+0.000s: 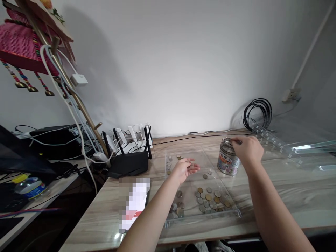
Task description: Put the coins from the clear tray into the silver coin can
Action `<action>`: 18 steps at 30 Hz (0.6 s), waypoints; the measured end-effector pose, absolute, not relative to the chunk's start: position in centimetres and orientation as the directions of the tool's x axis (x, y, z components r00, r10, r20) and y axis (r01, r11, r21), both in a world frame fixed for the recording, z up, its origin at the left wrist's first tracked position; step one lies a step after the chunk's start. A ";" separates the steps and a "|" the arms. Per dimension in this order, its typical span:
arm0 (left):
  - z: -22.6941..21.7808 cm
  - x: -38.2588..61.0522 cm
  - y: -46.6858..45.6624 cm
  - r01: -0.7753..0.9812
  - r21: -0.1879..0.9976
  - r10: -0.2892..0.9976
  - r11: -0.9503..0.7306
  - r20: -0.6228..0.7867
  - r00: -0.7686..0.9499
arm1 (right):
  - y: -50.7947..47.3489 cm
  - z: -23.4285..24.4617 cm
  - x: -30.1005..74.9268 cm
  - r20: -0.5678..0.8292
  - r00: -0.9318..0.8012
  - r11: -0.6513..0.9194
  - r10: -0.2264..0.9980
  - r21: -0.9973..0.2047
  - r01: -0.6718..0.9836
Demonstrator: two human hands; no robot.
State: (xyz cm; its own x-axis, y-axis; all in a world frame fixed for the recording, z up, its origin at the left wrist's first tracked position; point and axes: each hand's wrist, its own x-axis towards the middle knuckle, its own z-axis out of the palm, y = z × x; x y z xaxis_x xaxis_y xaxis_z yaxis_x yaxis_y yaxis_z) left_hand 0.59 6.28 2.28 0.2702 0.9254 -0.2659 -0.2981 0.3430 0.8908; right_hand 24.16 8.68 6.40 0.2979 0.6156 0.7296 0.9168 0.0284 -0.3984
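My left hand (185,169) is turned palm up over the clear plastic tray (189,183), its fingers partly stretched out. A few coins (189,166) rest in it. My right hand (248,148) is at the top of a round metal tin (228,164) with a flowered label, thumb and fingers pinched together over its lid. What the pinch holds, if anything, is hidden. Silver and brass-coloured coins (208,197) lie in a group at the tray's near right. Further coins (180,204) sit near left, and a small row (169,163) runs along its far left edge.
A phone (136,201) with a blurred screen lies left of the tray. Behind it stand a black router (128,162) and white routers with cables. A black cable coil (257,113) leans on the wall, near clear plastic pieces (278,143). A bottle (28,187) stands far left.
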 end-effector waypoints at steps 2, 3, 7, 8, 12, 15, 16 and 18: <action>2.2 0.6 6.2 -0.270 0.905 0.924 0.328 -0.248 0.290 | 9.1 6.1 25.3 0.664 0.339 -0.045 0.666 -0.418 0.907; 2.2 0.5 6.2 -0.251 0.913 0.924 0.320 -0.242 0.298 | 9.3 6.0 25.6 0.631 0.349 -0.066 0.693 -0.427 0.902; 2.1 0.5 6.2 -0.187 0.938 0.928 0.291 -0.230 0.293 | 9.3 5.9 25.5 0.647 0.313 -0.033 0.695 -0.406 0.913; 2.2 0.5 6.2 -0.180 0.942 0.931 0.283 -0.225 0.287 | 9.2 6.0 25.2 0.700 0.285 0.013 0.655 -0.388 0.922; 2.4 0.6 6.0 -0.158 0.955 0.946 0.251 -0.207 0.249 | 8.6 6.2 21.9 0.804 0.171 0.283 0.570 -0.387 0.878; 2.6 0.8 5.9 -0.157 0.964 0.954 0.216 -0.174 0.245 | 7.9 5.2 18.0 0.617 -0.098 0.498 0.781 -0.520 0.694; 2.6 0.8 5.9 -0.164 0.965 0.957 0.204 -0.161 0.243 | 7.7 4.7 16.7 0.531 -0.231 0.546 0.815 -0.571 0.614; 2.6 0.8 5.9 -0.180 0.966 0.966 0.183 -0.142 0.215 | 7.5 3.8 14.6 0.405 -0.439 0.589 0.802 -0.655 0.473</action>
State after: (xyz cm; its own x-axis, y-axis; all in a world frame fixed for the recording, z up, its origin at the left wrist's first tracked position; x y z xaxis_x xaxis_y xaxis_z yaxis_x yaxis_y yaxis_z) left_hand 0.80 5.93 2.60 0.2150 0.9662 -0.1424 -0.1804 0.1826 0.9665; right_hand 14.59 7.45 3.76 -0.4386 0.8024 0.4046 0.4728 0.5890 -0.6554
